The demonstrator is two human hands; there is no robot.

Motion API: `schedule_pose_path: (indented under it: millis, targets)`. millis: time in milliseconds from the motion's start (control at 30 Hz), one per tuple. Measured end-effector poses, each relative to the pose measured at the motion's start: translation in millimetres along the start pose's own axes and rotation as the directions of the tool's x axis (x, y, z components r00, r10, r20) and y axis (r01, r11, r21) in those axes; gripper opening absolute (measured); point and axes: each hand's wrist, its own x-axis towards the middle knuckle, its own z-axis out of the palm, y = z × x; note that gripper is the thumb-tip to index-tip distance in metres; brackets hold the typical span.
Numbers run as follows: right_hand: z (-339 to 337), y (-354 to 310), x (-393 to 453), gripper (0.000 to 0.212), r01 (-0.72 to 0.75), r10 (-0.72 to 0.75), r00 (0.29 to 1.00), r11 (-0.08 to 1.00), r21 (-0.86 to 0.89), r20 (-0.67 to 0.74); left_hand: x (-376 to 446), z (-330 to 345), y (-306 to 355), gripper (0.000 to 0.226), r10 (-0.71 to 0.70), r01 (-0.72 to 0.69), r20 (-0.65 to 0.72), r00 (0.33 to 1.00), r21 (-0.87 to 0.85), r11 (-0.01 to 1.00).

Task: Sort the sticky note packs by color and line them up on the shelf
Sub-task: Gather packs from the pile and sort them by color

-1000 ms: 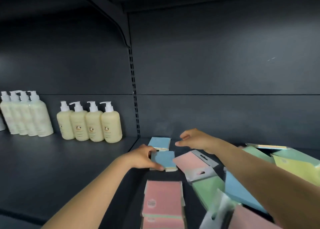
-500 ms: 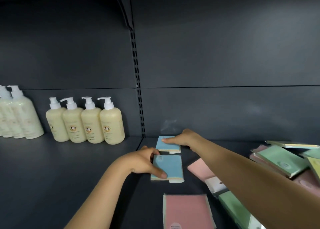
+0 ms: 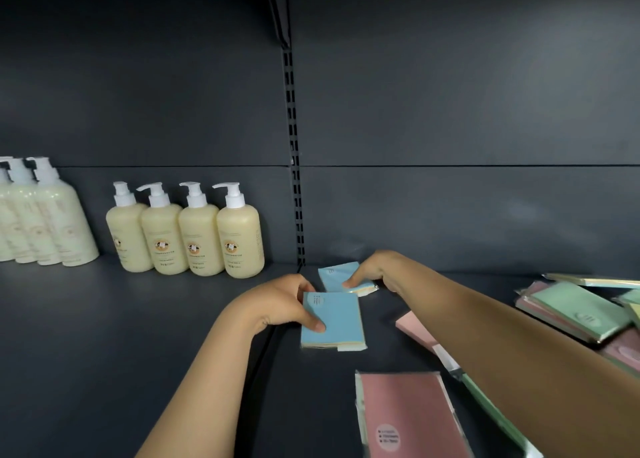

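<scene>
On the dark shelf [image 3: 104, 336], four cream pump bottles [image 3: 187, 236] stand in a row against the back wall left of the slotted upright [image 3: 296, 194], with more of the same bottles [image 3: 38, 222] at the far left edge. Right of the upright, the left hand [image 3: 280, 305] grips the left edge of a blue sticky note pack [image 3: 334, 321], thumb curled on its top face. Just behind it, the right hand [image 3: 372, 272] pinches a second blue pack [image 3: 341, 276] lying near the back wall. A pink pack [image 3: 405, 419] lies toward the front edge, another pink pack [image 3: 415, 329] is partly hidden under the right forearm, and a loose pile topped by a green pack [image 3: 581, 314] crowds the right side. Bare shelf runs along the back wall between the right hand and that pile.
</scene>
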Motion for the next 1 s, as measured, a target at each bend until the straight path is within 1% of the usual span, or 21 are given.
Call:
schedule_pose_path:
  millis: [67, 167, 200, 233, 300, 367, 433, 533, 567, 600, 633, 667, 700, 733, 800, 900, 1000]
  targets:
    - [3.4, -0.4, 1.1, 0.084, 0.012, -0.012, 1.000, 1.000, 0.011, -0.021, -2.3, -3.9, -1.3, 0.049, 0.016, -0.016, -0.004, 1.000, -0.046, 0.999]
    - [11.9, -6.1, 7.5, 0.108, 0.011, -0.010, 0.999, 0.999, 0.035, -0.033, -9.3, -12.3, -3.2, 0.043, 0.038, -0.037, 0.002, 0.999, -0.073, 0.997]
    - [13.5, -7.2, 8.6, 0.111, 0.001, 0.000, 1.000, 0.999, 0.032, -0.025, -11.7, -15.2, -4.3, 0.042, 0.036, -0.036, 0.001, 0.999, -0.075, 0.997]
    - [14.0, -8.5, 9.3, 0.108, -0.004, 0.005, 1.000, 1.000, 0.030, -0.009, -13.5, -17.9, -5.9, 0.042, 0.033, -0.033, 0.000, 0.999, -0.079, 0.996]
    - [11.1, -9.8, 6.6, 0.089, 0.000, -0.001, 1.000, 0.999, 0.040, 0.029, -15.5, -21.6, -9.3, 0.044, 0.033, -0.033, -0.002, 0.999, -0.102, 0.994]
    - [6.0, -9.8, 1.7, 0.075, 0.016, -0.018, 0.999, 0.996, 0.092, 0.027, -16.3, -24.5, -11.7, 0.044, 0.041, -0.041, -0.003, 0.999, -0.112, 0.993]
    - [3.2, -8.0, 1.4, 0.071, 0.047, -0.049, 0.999, 0.990, 0.135, 0.006, -16.2, -26.7, -12.9, 0.042, 0.045, -0.045, 0.002, 0.999, -0.125, 0.991]
    - [2.3, 1.5, 3.9, 0.064, 0.076, -0.069, 0.997, 0.959, 0.273, -0.032, -15.0, -28.9, -16.2, 0.027, 0.038, -0.041, -0.018, 0.999, -0.197, 0.980]
    - [0.4, 6.9, 7.3, 0.056, 0.086, -0.069, 0.996, 0.933, 0.350, -0.059, -14.7, -29.6, -16.4, 0.022, 0.031, -0.037, -0.028, 0.999, -0.222, 0.974]
    - [-2.4, 13.2, 9.5, 0.044, 0.094, -0.062, 0.994, 0.893, 0.439, -0.086, -13.9, -29.9, -16.3, 0.019, 0.024, -0.032, -0.038, 0.999, -0.239, 0.970]
    - [-5.2, 19.8, 9.0, 0.031, 0.103, -0.061, 0.994, 0.834, 0.543, -0.094, -12.9, -29.8, -15.5, 0.018, 0.016, -0.028, -0.052, 0.999, -0.250, 0.968]
    - [-7.7, 26.4, 6.3, 0.026, 0.120, -0.075, 0.992, 0.759, 0.640, -0.097, -12.2, -29.0, -14.0, 0.017, 0.006, -0.024, -0.065, 0.998, -0.270, 0.963]
    - [-10.9, 33.3, 2.1, 0.027, 0.145, -0.088, 0.989, 0.691, 0.708, -0.118, -12.1, -27.8, -12.1, 0.016, -0.004, -0.019, -0.076, 0.997, -0.308, 0.951]
    - [-14.6, 40.1, -3.4, 0.029, 0.183, -0.098, 0.983, 0.637, 0.749, -0.157, -12.1, -26.6, -10.0, 0.016, -0.017, -0.015, -0.082, 0.996, -0.367, 0.930]
    - [-23.8, 53.5, -17.6, 0.032, 0.262, -0.106, 0.964, 0.551, 0.792, -0.245, -14.2, -23.8, -5.3, 0.017, -0.038, -0.011, -0.085, 0.996, -0.516, 0.856]
    - [-44.0, 76.0, -44.0, 0.033, 0.333, -0.067, 0.937, 0.459, 0.823, -0.342, -20.8, -15.3, 9.8, 0.018, -0.049, -0.041, -0.106, 0.993, -0.708, 0.705]
    - [-62.0, 102.2, -76.1, 0.029, 0.385, -0.062, 0.918, 0.388, 0.838, -0.393, -30.3, 0.0, 36.0, 0.021, -0.018, -0.090, -0.119, 0.993, -0.832, 0.547]
